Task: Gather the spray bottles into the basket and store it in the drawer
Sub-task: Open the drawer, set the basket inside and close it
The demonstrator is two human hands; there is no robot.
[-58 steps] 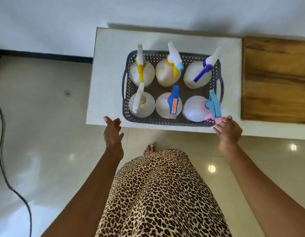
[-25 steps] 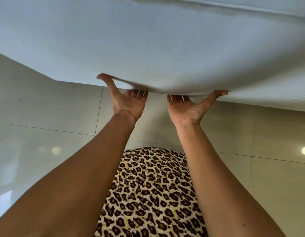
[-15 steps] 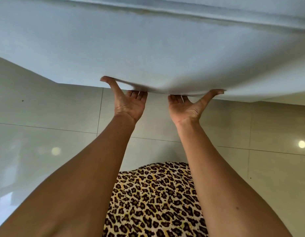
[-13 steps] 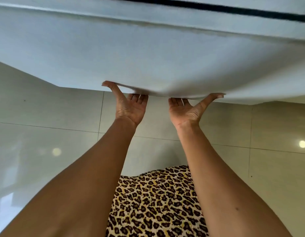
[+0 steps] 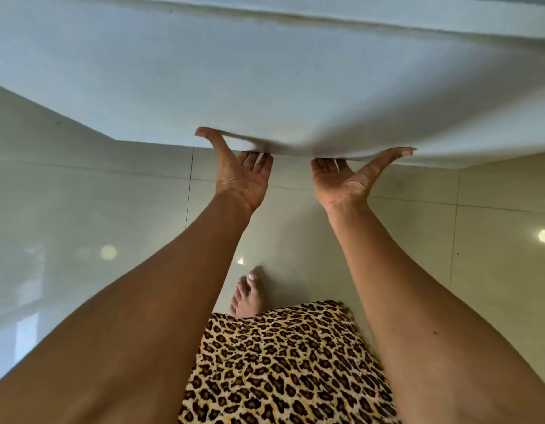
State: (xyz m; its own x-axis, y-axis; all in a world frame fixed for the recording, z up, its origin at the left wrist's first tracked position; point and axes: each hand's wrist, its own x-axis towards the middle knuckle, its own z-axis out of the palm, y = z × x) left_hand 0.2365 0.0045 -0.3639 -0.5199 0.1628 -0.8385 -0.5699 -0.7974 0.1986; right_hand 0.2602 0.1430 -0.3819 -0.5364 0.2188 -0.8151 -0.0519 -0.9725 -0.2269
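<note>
A broad white drawer front (image 5: 265,87) fills the upper half of the view, plain and smooth, with a thin seam along its top edge at 12 o'clock. Its lower edge runs across the middle of the frame. Both hands grip that edge from beneath, palms up. The left hand (image 5: 243,175) sits just at 11 o'clock of centre, fingers hooked under and hidden behind the panel, thumb pressed on the face. The right hand (image 5: 344,179) lies beside it at 1 o'clock, closed the same way, thumb stretched out toward 2 o'clock. The panel lies directly above both palms. Basket and spray bottles are out of sight. Below, toward 6 o'clock, a bare foot (image 5: 246,296) stands on the glossy tiled floor (image 5: 81,224) beside a leopard-print garment (image 5: 283,362).
</note>
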